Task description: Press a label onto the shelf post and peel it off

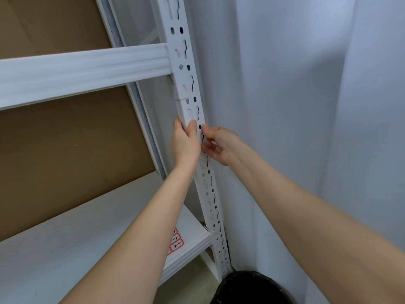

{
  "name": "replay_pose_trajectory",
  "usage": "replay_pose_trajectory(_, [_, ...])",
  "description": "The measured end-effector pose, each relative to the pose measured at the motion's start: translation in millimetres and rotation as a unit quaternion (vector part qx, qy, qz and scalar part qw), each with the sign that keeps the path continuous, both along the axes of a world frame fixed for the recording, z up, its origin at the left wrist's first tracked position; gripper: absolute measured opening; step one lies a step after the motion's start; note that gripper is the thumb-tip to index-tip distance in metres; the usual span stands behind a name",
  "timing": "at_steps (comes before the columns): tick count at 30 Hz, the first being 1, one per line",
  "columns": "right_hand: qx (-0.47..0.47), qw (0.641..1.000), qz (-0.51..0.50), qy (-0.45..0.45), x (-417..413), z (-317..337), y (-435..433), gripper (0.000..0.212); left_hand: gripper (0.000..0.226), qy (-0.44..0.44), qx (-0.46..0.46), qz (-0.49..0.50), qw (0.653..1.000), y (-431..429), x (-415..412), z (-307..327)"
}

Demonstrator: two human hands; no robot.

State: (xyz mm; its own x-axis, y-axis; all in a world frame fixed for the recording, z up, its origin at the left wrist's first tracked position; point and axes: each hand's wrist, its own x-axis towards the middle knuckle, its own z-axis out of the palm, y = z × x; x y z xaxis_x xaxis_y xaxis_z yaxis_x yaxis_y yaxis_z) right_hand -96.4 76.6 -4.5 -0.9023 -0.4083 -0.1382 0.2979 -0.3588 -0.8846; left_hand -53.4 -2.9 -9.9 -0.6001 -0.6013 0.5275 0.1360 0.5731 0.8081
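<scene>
Forearms raised; left hand [185,144] grips white slotted upright [190,84], right hand [220,144] fingers curled, pinching its edge.

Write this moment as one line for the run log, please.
left hand: grips white slotted upright | right hand: fingers on upright's slotted face | beam: attached above hands | shelf board: below

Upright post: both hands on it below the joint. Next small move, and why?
Probably a short push to seat the joint: the left hand grips the slotted upright post just below the seam, the right hand pinches its edge, and the seam shows a slight step.
</scene>
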Motion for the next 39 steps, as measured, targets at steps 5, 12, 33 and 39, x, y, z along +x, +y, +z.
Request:
replay_pose_trajectory(5, [-0.025,1.0,0.012,-0.006,1.4,-5.5,3.5,0.011,0.03,-0.005,-0.008,-0.001,1.0,1.0,1.8,0.8])
replay_pose_trajectory(12, [0.004,1.0,-0.021,-0.007,5.9,5.3,5.3,0.024,0.028,-0.012,-0.014,-0.013,1.0,-0.6,5.7,2.2])
replay_pose_trajectory(33, [0.019,0.999,-0.031,0.006,10.1,15.2,2.6,0.031,0.029,-0.012,0.002,-0.03,0.999,-3.4,4.0,4.1])
replay_pose_trajectory(39, [0.026,0.999,-0.027,0.04,7.0,8.4,0.0,0.012,0.039,-0.006,0.01,-0.018,1.0,-4.0,-1.4,0.0])
